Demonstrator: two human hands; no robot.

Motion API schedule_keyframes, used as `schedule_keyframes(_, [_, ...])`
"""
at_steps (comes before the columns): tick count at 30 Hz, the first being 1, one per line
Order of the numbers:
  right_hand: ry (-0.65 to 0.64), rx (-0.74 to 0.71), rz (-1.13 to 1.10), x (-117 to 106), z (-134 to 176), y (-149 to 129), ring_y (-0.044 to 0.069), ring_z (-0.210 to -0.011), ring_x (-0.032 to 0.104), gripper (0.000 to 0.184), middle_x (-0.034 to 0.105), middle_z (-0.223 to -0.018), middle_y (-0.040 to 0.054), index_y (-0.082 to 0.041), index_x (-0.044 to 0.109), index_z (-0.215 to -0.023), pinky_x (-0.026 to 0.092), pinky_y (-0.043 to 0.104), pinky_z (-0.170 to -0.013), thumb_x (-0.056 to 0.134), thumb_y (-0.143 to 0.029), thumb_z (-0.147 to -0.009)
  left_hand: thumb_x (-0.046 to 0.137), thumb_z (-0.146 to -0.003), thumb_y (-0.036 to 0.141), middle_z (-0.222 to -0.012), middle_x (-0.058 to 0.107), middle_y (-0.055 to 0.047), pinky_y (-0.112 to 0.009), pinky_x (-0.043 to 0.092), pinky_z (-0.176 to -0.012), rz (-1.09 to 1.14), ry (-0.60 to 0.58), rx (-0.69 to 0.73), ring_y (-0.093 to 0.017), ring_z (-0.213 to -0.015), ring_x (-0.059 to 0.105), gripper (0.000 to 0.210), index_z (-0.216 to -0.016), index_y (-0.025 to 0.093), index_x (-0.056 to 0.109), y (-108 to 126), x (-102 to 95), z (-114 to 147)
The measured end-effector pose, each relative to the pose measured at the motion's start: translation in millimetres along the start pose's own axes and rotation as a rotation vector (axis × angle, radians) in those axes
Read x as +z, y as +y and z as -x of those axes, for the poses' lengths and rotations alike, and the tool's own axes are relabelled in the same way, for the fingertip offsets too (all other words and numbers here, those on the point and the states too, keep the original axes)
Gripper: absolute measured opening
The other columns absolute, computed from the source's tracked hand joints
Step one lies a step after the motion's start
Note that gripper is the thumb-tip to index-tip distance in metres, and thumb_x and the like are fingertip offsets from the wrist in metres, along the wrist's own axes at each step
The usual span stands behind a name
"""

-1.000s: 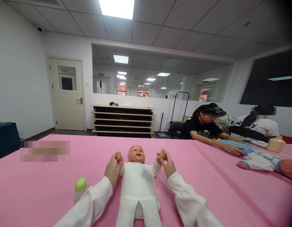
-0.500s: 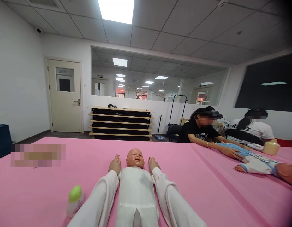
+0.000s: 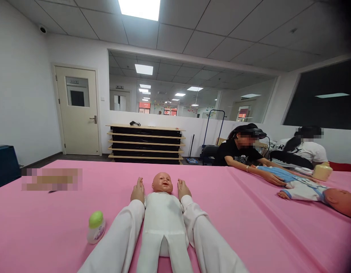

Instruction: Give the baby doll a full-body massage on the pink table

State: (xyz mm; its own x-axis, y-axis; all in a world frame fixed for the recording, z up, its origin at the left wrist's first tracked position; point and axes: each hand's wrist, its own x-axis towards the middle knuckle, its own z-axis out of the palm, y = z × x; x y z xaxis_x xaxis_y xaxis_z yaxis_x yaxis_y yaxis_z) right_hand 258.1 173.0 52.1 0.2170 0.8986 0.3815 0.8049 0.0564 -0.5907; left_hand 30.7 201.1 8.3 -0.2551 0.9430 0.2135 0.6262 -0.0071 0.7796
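A baby doll (image 3: 165, 212) lies face up on the pink table cover, its head away from me and its legs toward me. Its body is white cloth; the head is hard and skin-toned. My left hand (image 3: 137, 192) is closed around the doll's arm on the left of its head. On the other side, my right hand (image 3: 183, 189) closes around the other arm. Small doll fingers seem to poke out above both my hands. Most of the doll's arms are hidden by my hands and white sleeves.
Left of my left sleeve stands a small white bottle with a green cap (image 3: 96, 227). A blurred patch (image 3: 51, 179) covers something farther left. At the right, a person (image 3: 240, 151) handles another doll in blue and white (image 3: 303, 189), near a yellowish bottle (image 3: 322, 171).
The view has tipped slightly downward, so the doll's legs show more. Both my hands have stayed beside the doll's head, the doll's arms still in them.
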Motion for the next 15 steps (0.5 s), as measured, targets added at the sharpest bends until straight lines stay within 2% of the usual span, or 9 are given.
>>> schedule_keyframes(2, [0.055, -0.052, -0.09, 0.1, 4.3, 4.8, 0.016, -0.106, 0.053, 0.035, 0.052, -0.12, 0.0089, -0.017, 0.04, -0.119, 0.045, 0.033, -0.089, 0.026, -0.033, -0.091, 0.034, -0.088, 0.031, -0.124, 0.048, -0.012, -0.032, 0.039, -0.088, 0.045, 0.057, 0.039, -0.021, -0.112, 0.049, 0.055, -0.139, 0.023, 0.014, 3.8, -12.1, 11.5])
schedule_keyframes(4, [0.103, -0.116, -0.191, -2.5, 14.7, 13.8, 0.015, -0.112, 0.049, 0.039, 0.05, -0.123, 0.0105, -0.015, 0.034, -0.121, 0.043, 0.032, -0.093, 0.024, -0.034, -0.089, 0.04, -0.084, 0.03, -0.128, 0.045, -0.012, -0.032, 0.038, -0.091, 0.133, 0.107, 0.13, -0.022, -0.116, 0.046, 0.063, -0.138, 0.019, 0.011, 3.6, -24.8, 27.0])
schedule_keyframes(6, [0.12, -0.187, -0.33, -8.1, 32.4, 25.8, 0.018, -0.112, 0.051, 0.044, 0.05, -0.122, 0.0139, -0.013, 0.033, -0.121, 0.042, 0.035, -0.094, 0.032, -0.038, -0.085, 0.044, -0.082, 0.029, -0.125, 0.048, -0.013, -0.035, 0.039, -0.092, 0.193, 0.109, 0.238, -0.022, -0.114, 0.047, 0.065, -0.137, 0.017, 0.012, -2.9, -37.1, 46.5])
schedule_keyframes(8, [0.072, -0.248, -0.463, -15.7, 55.5, 37.9, 0.02, -0.109, 0.053, 0.051, 0.052, -0.12, 0.016, -0.013, 0.035, -0.122, 0.042, 0.039, -0.094, 0.042, -0.042, -0.08, 0.045, -0.081, 0.028, -0.125, 0.047, -0.011, -0.038, 0.037, -0.095, 0.199, 0.089, 0.385, -0.022, -0.114, 0.047, 0.06, -0.134, 0.018, 0.02, -15.3, -48.5, 67.5])
schedule_keyframes(11, [-0.074, -0.255, -0.55, -26.3, 92.1, 49.6, 0.022, -0.11, 0.052, 0.053, 0.057, -0.116, 0.0126, -0.017, 0.045, -0.119, 0.036, 0.042, -0.099, 0.056, -0.042, -0.073, 0.047, -0.076, 0.02, -0.113, 0.055, -0.008, -0.038, 0.04, -0.092, 0.167, -0.04, 0.548, -0.02, -0.106, 0.052, 0.043, -0.119, 0.02, 0.04, -36.6, -63.4, 94.8])
schedule_keyframes(13, [-0.139, -0.158, -0.668, -30.4, 113.0, 50.9, 0.023, -0.105, 0.055, 0.049, 0.062, -0.107, 0.0101, -0.021, 0.055, -0.109, 0.044, 0.039, -0.092, 0.064, -0.043, -0.066, 0.048, -0.072, 0.013, -0.105, 0.057, -0.006, -0.035, 0.043, -0.089, 0.145, -0.175, 0.66, -0.019, -0.1, 0.054, 0.035, -0.105, 0.022, 0.05, -46.5, -70.6, 108.2])
schedule_keyframes(15, [-0.19, -0.041, -0.764, -32.7, 129.1, 48.0, 0.023, -0.095, 0.059, 0.036, 0.065, -0.094, 0.0083, -0.023, 0.062, -0.093, 0.051, 0.035, -0.079, 0.067, -0.044, -0.064, 0.047, -0.067, 0.007, -0.106, 0.057, -0.005, -0.034, 0.044, -0.09, 0.13, -0.265, 0.73, -0.019, -0.102, 0.053, 0.037, -0.099, 0.023, 0.055, -51.2, -74.5, 118.1])
